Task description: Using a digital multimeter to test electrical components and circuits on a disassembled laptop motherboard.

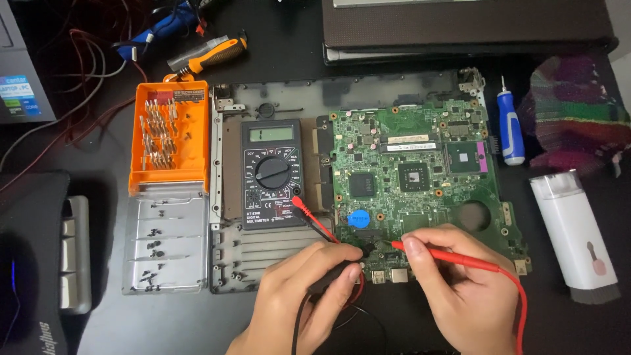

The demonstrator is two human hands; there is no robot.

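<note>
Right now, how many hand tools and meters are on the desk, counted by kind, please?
Screwdrivers: 2, blue-handled and orange-handled
Multimeters: 1
Test probes: 2, red in right hand, black in left hand
Bit cases: 1, orange
Total: 6

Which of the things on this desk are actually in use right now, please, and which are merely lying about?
In use: red probe in right hand; black probe in left hand; green circuit board; multimeter.

Lying about: orange bit case, blue screwdriver, orange-handled tool, white cleaning kit, knitted cloth.
</note>
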